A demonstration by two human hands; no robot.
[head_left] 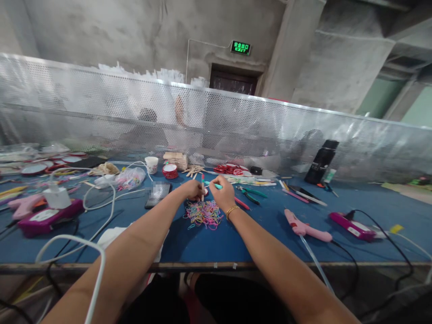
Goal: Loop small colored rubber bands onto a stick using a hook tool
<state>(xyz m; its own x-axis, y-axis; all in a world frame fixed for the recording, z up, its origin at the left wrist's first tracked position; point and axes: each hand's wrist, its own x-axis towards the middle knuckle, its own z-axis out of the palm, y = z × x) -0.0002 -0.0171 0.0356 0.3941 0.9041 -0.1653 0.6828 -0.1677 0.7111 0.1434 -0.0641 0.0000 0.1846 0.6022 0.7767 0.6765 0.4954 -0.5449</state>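
My left hand (195, 190) has its fingers closed on an upright, narrow wooden stick (203, 191) with a red and a teal band near its top. My right hand (222, 193), with a gold bracelet at the wrist, grips a teal marker (216, 185) whose end points left towards the stick. Whether the marker touches the stick, I cannot tell. Just in front of both hands lies a pile of coloured rubber bands (204, 215). A small round red and white piece shows partly between the hands.
Behind stand red-rimmed discs (169, 171), wooden sticks (175, 159) and a paper cup (151, 165). A phone (158, 195) lies left, pliers (249, 195) right. Pink glue gun (305, 227), purple power strips (353, 226), loose cables and a black bottle (321, 162) flank my arms. A perforated metal screen (236, 121) closes the back.
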